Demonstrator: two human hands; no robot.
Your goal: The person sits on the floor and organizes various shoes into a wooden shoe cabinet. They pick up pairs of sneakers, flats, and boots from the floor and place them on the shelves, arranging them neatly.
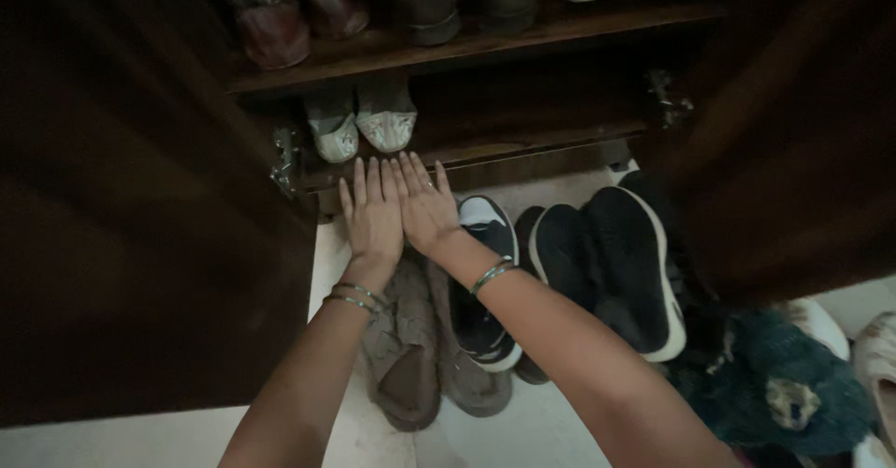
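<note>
Fingers (pixel 371 181) straight, pressed together on both hands, palms down, gripping nothing. Left hand (pixel 371 218) & right hand (pixel 427 209) side by side, thumbs touching, just in front of the cabinet's bottom shelf (pixel 523 146). I can't tell if they touch the floor. Grey slippers (pixel 425 361) lie below the wrists, partly hidden by the forearms. Pale shoes (pixel 359 125) sit on that shelf, behind the fingertips. Black-white sneaker (pixel 487 272) is under the right wrist. Dim light; top-shelf footwear cut off. Pale floor (pixel 121 440).

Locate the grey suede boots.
Head view: the grey suede boots lie on the floor under both wrists, left of the black-and-white sneaker, before the shoe cabinet.
</note>
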